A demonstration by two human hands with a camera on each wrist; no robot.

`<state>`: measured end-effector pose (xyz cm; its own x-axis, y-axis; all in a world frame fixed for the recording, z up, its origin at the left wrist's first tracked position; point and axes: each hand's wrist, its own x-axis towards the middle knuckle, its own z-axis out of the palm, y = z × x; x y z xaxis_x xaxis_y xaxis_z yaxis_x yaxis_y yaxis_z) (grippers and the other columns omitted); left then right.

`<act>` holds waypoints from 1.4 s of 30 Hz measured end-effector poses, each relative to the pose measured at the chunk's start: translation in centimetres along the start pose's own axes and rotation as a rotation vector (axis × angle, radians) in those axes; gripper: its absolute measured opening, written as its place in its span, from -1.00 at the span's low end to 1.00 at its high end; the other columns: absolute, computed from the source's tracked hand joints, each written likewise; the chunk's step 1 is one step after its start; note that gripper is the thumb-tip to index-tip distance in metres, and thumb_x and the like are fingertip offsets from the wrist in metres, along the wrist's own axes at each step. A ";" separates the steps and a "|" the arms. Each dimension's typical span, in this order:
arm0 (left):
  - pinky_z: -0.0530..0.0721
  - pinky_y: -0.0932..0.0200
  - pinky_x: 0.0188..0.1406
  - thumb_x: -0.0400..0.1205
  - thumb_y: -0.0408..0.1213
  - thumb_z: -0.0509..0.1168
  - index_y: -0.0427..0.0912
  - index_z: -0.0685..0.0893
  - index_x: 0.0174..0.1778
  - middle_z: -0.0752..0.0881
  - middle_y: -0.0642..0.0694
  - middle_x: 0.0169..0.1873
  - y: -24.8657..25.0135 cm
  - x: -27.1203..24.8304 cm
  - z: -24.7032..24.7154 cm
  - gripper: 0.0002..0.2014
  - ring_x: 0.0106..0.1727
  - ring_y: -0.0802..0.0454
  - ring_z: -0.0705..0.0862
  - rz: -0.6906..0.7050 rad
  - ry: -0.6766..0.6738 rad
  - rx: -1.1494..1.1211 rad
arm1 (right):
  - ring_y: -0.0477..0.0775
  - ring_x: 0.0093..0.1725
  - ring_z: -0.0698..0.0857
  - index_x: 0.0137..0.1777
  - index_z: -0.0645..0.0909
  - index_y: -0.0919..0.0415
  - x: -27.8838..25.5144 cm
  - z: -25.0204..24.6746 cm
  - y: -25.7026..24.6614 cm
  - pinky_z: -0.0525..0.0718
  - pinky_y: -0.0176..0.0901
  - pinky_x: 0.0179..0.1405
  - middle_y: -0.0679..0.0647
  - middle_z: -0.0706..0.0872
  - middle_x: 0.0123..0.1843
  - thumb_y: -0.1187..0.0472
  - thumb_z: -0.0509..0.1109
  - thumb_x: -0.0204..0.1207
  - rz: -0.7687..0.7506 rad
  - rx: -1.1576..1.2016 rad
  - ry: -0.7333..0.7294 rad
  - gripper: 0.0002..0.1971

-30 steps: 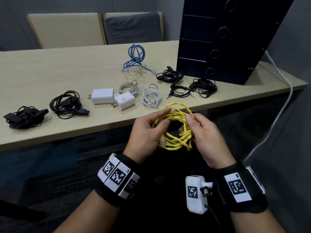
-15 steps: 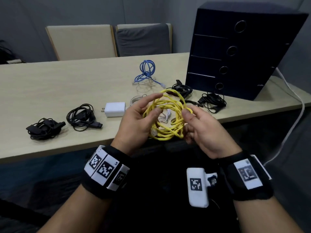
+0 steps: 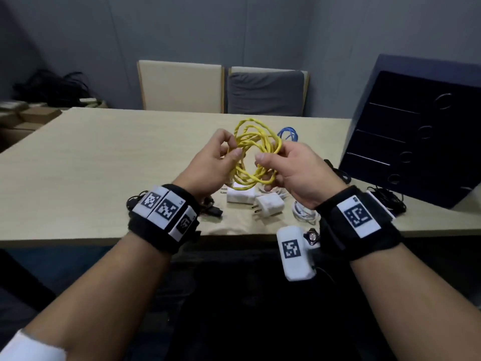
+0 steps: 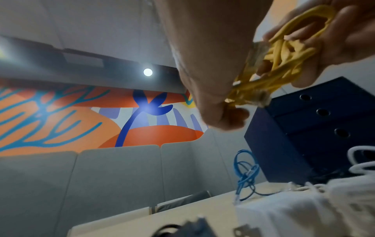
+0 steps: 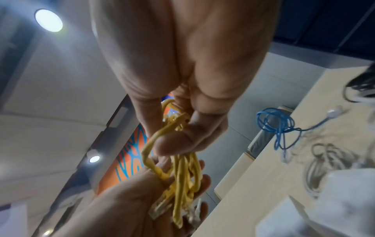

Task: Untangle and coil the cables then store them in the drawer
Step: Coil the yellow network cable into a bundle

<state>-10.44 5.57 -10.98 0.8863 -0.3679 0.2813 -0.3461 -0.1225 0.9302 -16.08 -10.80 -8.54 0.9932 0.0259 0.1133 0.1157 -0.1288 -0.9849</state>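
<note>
A coiled yellow cable (image 3: 253,155) (image 4: 284,56) (image 5: 182,173) hangs in the air above the table, held by both hands. My left hand (image 3: 223,155) pinches its left side between thumb and fingers. My right hand (image 3: 270,162) (image 5: 172,141) grips the right side of the coil. Clear plugs (image 5: 160,206) dangle at the bottom of the coil. The dark blue drawer unit (image 3: 416,142) (image 4: 316,136) stands on the table at the right, all drawers closed. A blue cable (image 3: 287,132) (image 4: 245,176) (image 5: 278,126) lies behind the hands.
On the beige table (image 3: 104,165) beneath the hands lie white chargers (image 3: 268,204), a white cable (image 3: 304,212) and black cable bundles (image 3: 387,199), one partly hidden under my left wrist (image 3: 210,209). Two chairs (image 3: 182,87) stand behind the table.
Both hands have lifted the yellow coil higher and forward over the table. The view has tilted up, so the chargers now show below the hands.
</note>
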 end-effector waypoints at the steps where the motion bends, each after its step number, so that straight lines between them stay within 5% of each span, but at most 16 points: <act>1: 0.54 0.18 -0.46 0.75 -0.31 0.18 -0.05 0.39 -0.07 0.61 -0.11 -0.23 -0.2 0.7 -0.7 -0.88 -0.35 0.01 0.53 -0.002 0.006 0.075 | -0.05 -0.42 0.62 -0.11 0.63 0.24 0.8 0.5 -0.2 0.63 -0.16 -0.47 0.06 0.67 -0.31 0.33 0.40 0.61 -0.011 -0.047 0.006 -0.93; 4: 0.59 0.10 -0.04 0.70 -0.21 0.25 0.07 0.49 0.02 0.58 -0.16 0.13 -0.8 2.9 -2.8 -0.93 -0.01 -0.06 0.60 -0.050 0.012 0.388 | -0.02 -0.39 0.68 -0.10 0.66 0.20 3.5 2.0 -0.8 0.73 -0.02 -0.38 0.07 0.70 -0.28 0.28 0.43 0.58 -0.082 -0.333 0.069 -0.97; 6: 0.58 0.08 0.10 0.68 -0.24 0.26 0.07 0.58 0.03 0.56 -0.15 0.15 -0.9 4.4 -3.7 -0.91 0.10 -0.09 0.57 -0.117 0.060 0.467 | 0.03 -0.30 0.71 -0.10 0.63 0.11 5.3 2.7 -1.0 0.76 0.02 -0.27 0.03 0.72 -0.22 0.20 0.42 0.57 -0.147 -0.626 0.115 -0.96; 9: 0.48 0.23 -0.32 0.64 -0.49 0.17 -0.16 0.65 -0.05 0.62 -0.14 -0.12 -1.0 6.4 -4.7 -0.80 -0.13 -0.03 0.53 -0.239 0.056 0.243 | 0.09 -0.04 0.61 0.11 0.58 0.13 7.6 4.3 -1.1 0.56 -0.06 -0.10 0.07 0.66 0.01 0.11 0.35 0.62 -0.194 -1.013 0.103 -0.85; 11: 0.45 0.24 -0.38 0.62 -0.50 0.17 -0.32 0.70 -0.04 0.64 -0.24 -0.14 -1.4 7.6 -5.4 -0.81 -0.22 -0.05 0.52 -0.324 0.057 0.210 | 0.19 0.06 0.57 0.18 0.51 0.20 8.9 5.2 -0.6 0.45 -0.06 -0.08 0.16 0.58 0.11 0.12 0.28 0.66 -0.196 -1.174 0.041 -0.81; 15: 0.68 0.08 -0.15 0.63 -0.36 0.28 -0.44 0.72 0.01 0.76 -0.30 -0.05 -2.8 9.3 -7.3 -0.80 -0.18 -0.12 0.67 -0.486 -0.123 0.598 | 0.35 0.17 0.55 0.22 0.42 0.23 11.1 6.3 1.4 0.61 0.18 0.04 0.24 0.46 0.20 0.23 0.19 0.69 -0.163 -1.404 -0.091 -0.84; 19: 0.59 0.16 -0.32 0.63 -0.41 0.20 -0.35 0.68 -0.24 0.76 -0.23 -0.19 -3.1 9.6 -9.0 -0.81 -0.30 -0.12 0.65 -0.474 -0.189 0.973 | 0.34 0.23 0.52 0.30 0.47 0.26 12.3 7.4 2.9 0.47 0.11 -0.13 0.25 0.46 0.21 0.36 0.12 0.69 -0.125 -1.601 -0.257 -0.76; 23: 0.79 -0.09 0.01 0.63 -0.42 0.28 -0.16 0.66 0.27 0.74 -0.21 0.01 -3.4 9.4 -8.3 -0.71 -0.03 -0.20 0.78 -0.463 -0.262 0.776 | 0.30 0.06 0.68 0.10 0.61 0.28 13.0 8.2 3.9 0.50 -0.03 -0.17 0.17 0.55 -0.01 0.30 0.35 0.58 0.013 -1.545 -0.411 -0.86; 27: 0.76 0.09 -0.05 0.64 -0.30 0.28 -0.28 0.77 0.12 0.82 -0.23 -0.09 -4.1 9.0 -7.0 -0.77 -0.22 -0.07 0.76 -0.449 -0.420 0.905 | 0.21 -0.16 0.58 -0.03 0.54 0.20 12.8 8.1 3.6 0.51 -0.11 -0.23 0.13 0.57 -0.17 0.32 0.44 0.53 0.055 -1.554 -0.522 -0.88; 31: 0.57 0.11 -0.15 0.65 -0.22 0.27 -0.25 0.76 0.15 0.78 -0.18 -0.03 -4.4 8.9 -6.3 -0.73 -0.12 -0.09 0.66 -0.401 -0.447 1.100 | 0.24 0.09 0.70 0.36 0.57 0.08 12.9 7.4 3.2 0.60 -0.10 -0.12 0.18 0.70 0.12 0.30 0.43 0.51 0.047 -1.492 -0.513 -0.59; 34: 0.58 0.11 -0.06 0.65 -0.23 0.28 -0.16 0.73 0.26 0.75 -0.16 0.13 -4.8 8.5 -6.2 -0.71 0.09 -0.12 0.68 -0.389 -0.437 1.128 | 0.22 0.18 0.65 0.39 0.55 0.06 12.6 6.1 2.9 0.56 -0.09 -0.05 0.18 0.70 0.23 0.33 0.34 0.52 0.013 -1.397 -0.460 -0.56; 36: 0.63 0.07 0.08 0.64 -0.25 0.30 -0.13 0.73 0.27 0.75 -0.17 0.15 -4.8 8.4 -6.2 -0.71 0.14 -0.14 0.68 -0.364 -0.394 1.074 | 0.17 0.30 0.61 0.46 0.51 0.02 12.5 5.2 2.6 0.59 -0.06 0.17 0.12 0.67 0.36 0.21 0.36 0.56 -0.019 -1.329 -0.404 -0.55; 38: 0.64 0.04 0.14 0.64 -0.24 0.31 -0.14 0.75 0.24 0.75 -0.16 0.14 -4.8 8.4 -6.2 -0.72 0.15 -0.14 0.67 -0.351 -0.372 1.048 | 0.13 0.37 0.58 0.50 0.49 0.00 12.3 4.3 2.1 0.56 0.01 0.32 0.06 0.61 0.45 0.08 0.41 0.59 -0.022 -1.254 -0.332 -0.53; 42: 0.62 0.05 0.05 0.64 -0.23 0.29 -0.22 0.77 0.16 0.73 -0.18 0.03 -4.7 8.5 -6.0 -0.74 0.06 -0.17 0.66 -0.336 -0.354 1.053 | 0.09 0.37 0.57 0.46 0.53 0.04 11.9 2.5 1.1 0.53 -0.05 0.33 0.03 0.62 0.42 0.05 0.39 0.63 -0.012 -1.201 -0.262 -0.59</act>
<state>0.62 8.58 -11.53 0.9040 -0.3880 -0.1794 -0.3417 -0.9081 0.2422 -4.18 -8.11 -8.61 0.9758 0.2139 -0.0443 0.1992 -0.9545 -0.2221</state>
